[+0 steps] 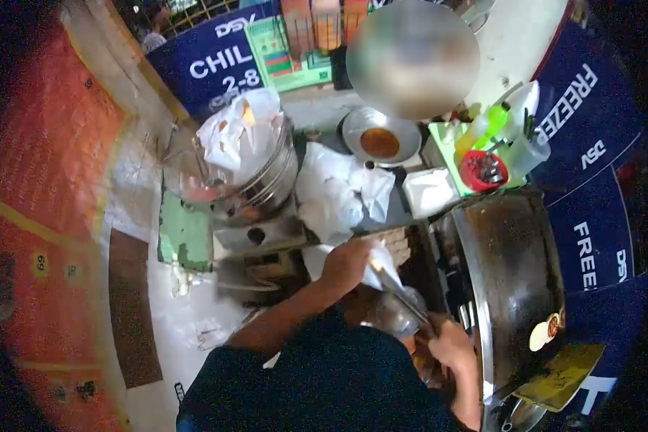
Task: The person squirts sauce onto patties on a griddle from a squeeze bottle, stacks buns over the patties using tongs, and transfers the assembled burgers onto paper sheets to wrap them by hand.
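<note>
Near the middle, my left hand (347, 270) is closed on a sheet of white paper (315, 261), its fingers curled at the paper's upper edge. My right hand (451, 344) is wrapped round the handle end of long metal tongs (408, 306), which slant up and left to the paper. A small pale piece shows near the tips; its contact with them is unclear. Under the tongs lies a shiny, see-through rounded thing (390, 315), blurred.
A dark griddle (515, 281) stands at the right, with flat round food (542, 334) near its edge. Beyond are white bags (331, 187), a metal pan (403, 137), a red bowl (475, 164) and a large metal pot (266, 180).
</note>
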Demonstrator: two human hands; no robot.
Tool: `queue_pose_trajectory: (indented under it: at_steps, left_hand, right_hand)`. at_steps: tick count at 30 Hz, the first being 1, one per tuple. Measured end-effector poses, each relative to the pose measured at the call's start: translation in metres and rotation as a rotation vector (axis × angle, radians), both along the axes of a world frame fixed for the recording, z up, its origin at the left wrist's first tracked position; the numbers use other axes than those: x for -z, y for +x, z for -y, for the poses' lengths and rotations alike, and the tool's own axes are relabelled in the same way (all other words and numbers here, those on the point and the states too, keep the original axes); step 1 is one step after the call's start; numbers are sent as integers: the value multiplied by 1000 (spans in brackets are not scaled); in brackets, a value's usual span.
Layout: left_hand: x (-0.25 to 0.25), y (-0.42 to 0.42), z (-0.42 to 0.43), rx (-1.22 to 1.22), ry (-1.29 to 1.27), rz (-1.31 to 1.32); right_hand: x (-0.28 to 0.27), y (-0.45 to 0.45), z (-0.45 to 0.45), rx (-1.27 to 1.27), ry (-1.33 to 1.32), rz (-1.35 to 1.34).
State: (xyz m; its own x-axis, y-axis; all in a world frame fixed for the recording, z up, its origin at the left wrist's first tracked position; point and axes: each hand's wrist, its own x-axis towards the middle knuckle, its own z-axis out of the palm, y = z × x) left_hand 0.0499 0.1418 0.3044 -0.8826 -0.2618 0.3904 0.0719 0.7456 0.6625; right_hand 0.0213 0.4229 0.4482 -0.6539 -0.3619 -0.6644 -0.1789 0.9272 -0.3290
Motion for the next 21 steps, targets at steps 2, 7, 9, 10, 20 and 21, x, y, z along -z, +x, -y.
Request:
queue_pose_trajectory:
  at_steps: [2,7,9,10,20,21]
  left_hand:
    - [21,4,16,-4,-37,101]
    - [7,30,37,-27,-269,277]
    - [-42,56,44,-119,159,26]
    - [-67,69,56,-145,5,-22]
    - [-331,148,191,-729,24,-534]
    - [-347,144,201,-746,-2,-524]
  right_hand:
    - [-38,-4,0,-24,118,-11]
    - [-99,-17,-31,-40,-20,-16]
    - [-96,-35,-66,-283,-268,-14]
    - [-101,-37,-73,-329,-472,-89]
    - [-124,-53,-52,148,-465,150]
    - [-121,-56,-49,142,-455,153]
